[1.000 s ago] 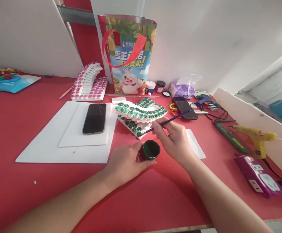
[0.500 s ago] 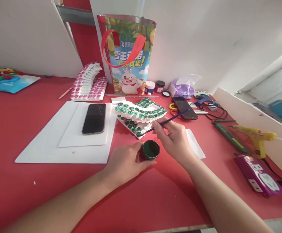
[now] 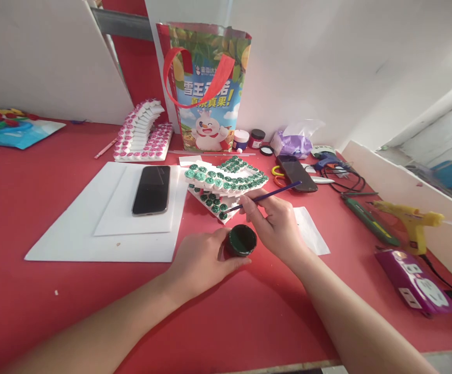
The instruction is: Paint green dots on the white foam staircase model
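Note:
My left hand (image 3: 206,252) is wrapped round a small open jar of dark green paint (image 3: 242,240), tilted toward me near the middle of the red table. In my right hand (image 3: 275,218) is a thin dark purple paintbrush (image 3: 275,192), pinched between thumb and fingers. Its tip reaches the lower front of a white craft model (image 3: 226,183) covered in rosette-like bumps. Most bumps are green, the upper left ones lighter; part of the lower right is white and partly hidden by my fingers.
A phone (image 3: 151,190) lies on white boards (image 3: 70,228) at left. Behind stand a pink-dotted model (image 3: 142,136), a carrier bag (image 3: 210,93) and paint jars (image 3: 257,138). To the right are another phone (image 3: 297,174), a yellow glue gun (image 3: 415,223) and a purple power box (image 3: 413,283).
My right hand has shifted slightly left, and the brush lies at a somewhat flatter angle, its tip a little higher on the green bumps. My left hand and the paint jar stay put.

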The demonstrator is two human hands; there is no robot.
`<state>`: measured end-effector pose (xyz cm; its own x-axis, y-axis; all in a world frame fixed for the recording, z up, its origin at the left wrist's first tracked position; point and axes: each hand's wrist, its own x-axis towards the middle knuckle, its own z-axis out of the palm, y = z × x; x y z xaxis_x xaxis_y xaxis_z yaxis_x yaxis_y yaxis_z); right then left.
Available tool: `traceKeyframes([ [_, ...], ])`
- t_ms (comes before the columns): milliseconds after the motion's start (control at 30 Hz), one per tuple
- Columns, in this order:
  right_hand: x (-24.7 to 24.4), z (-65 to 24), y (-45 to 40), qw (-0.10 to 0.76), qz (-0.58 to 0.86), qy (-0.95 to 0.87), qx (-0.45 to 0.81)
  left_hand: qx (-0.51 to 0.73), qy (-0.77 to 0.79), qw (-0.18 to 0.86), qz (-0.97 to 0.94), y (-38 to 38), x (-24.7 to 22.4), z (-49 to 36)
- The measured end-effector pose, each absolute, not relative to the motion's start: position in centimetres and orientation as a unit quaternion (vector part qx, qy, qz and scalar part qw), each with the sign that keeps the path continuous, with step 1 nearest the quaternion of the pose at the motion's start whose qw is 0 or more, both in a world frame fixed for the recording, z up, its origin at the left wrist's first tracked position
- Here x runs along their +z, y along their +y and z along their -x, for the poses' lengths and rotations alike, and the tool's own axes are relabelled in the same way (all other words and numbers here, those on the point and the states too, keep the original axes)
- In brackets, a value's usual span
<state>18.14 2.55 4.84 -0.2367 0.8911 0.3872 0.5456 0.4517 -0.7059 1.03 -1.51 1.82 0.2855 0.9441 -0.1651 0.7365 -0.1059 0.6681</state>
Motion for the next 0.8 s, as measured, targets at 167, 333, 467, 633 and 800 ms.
traceKeyframes([
  [167,4.96,-18.17,2.52,0.405,0.473,-0.752,0.216,0.151,0.579,0.336,-0.728,-1.47,1.91,-1.09],
  [333,4.93,-18.13,2.49,0.39,0.476,-0.755,0.225,0.146,0.579,0.337,-0.727,-1.46,1.91,-1.11],
  [467,4.85,-18.14,2.5,0.4,0.473,-0.754,0.22,0.152,0.576,0.339,-0.728,-1.45,1.85,-1.07],
  [633,5.05,-18.3,2.46,0.396,0.473,-0.755,0.221,0.155,0.577,0.334,-0.729,-1.48,1.83,-1.06],
  [800,5.27,-18.58,2.48,0.411,0.493,-0.74,0.201,0.16,0.573,0.34,-0.728,-1.52,1.8,-1.08],
])
